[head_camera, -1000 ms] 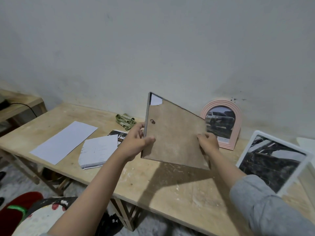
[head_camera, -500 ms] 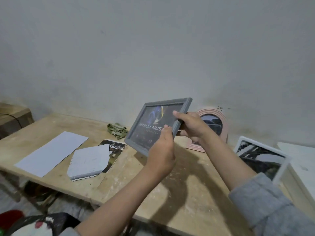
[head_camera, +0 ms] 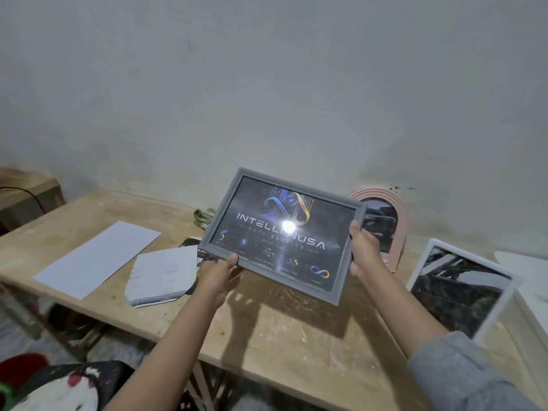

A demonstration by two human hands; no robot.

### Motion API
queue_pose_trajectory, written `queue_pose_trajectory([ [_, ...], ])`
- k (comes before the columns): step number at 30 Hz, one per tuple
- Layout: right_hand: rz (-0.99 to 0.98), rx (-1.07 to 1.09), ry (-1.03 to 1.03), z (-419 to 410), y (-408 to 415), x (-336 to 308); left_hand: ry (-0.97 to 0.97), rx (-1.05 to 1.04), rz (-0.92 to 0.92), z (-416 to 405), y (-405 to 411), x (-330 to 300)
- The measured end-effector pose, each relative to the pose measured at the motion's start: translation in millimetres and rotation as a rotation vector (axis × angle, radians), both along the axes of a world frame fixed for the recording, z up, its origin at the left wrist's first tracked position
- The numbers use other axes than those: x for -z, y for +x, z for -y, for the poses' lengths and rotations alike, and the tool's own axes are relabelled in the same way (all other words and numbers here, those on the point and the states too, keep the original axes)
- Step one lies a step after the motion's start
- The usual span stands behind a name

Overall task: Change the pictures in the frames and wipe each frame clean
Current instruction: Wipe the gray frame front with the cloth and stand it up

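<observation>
I hold a grey picture frame (head_camera: 281,235) above the wooden table (head_camera: 296,330), its glass side turned towards me. It shows a dark poster with a logo, and a light glares off the glass. My left hand (head_camera: 218,272) grips the frame's lower left edge. My right hand (head_camera: 364,252) grips its right edge. A pink arched frame (head_camera: 396,215) with a car photo leans on the wall behind, partly hidden. A white frame (head_camera: 462,284) with a dark photo stands tilted at the right. A green cloth (head_camera: 202,216) lies bunched near the wall.
A white sheet of paper (head_camera: 99,258) lies flat on the table's left part. A stack of printed pictures (head_camera: 164,272) lies beside it. A white board (head_camera: 530,280) sits at the far right edge. A low wooden bench (head_camera: 26,194) stands at the far left.
I have turned the grey frame over from its brown back to its glass front. Both hands shifted their grip to its left and right edges, and the frame now faces me nearly level.
</observation>
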State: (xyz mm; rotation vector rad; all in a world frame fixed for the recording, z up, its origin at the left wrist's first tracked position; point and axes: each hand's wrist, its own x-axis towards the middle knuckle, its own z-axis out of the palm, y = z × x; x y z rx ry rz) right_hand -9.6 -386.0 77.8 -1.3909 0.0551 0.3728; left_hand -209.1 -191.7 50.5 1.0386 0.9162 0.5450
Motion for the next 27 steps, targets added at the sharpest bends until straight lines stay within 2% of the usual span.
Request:
queue_pose_trajectory([
  [6,0.038,-0.034,0.028,-24,10,29,-0.153,0.261,0.039,9,-4,-3],
  [9,0.059,-0.067,0.017,-33,-13,7,-0.181,0.272,0.026,13,-4,1],
  [16,0.140,-0.073,-0.067,-65,-26,4,-0.219,0.089,0.133,-1,-10,20],
  [19,0.146,-0.099,-0.175,-87,-40,-5,-0.233,0.016,0.206,-16,-8,30],
  [22,0.097,-0.109,-0.296,-118,-51,21,-0.265,-0.067,0.268,-43,-6,35],
  [27,0.073,-0.025,-0.456,-182,-64,47,-0.213,0.003,0.272,-100,-16,40],
])
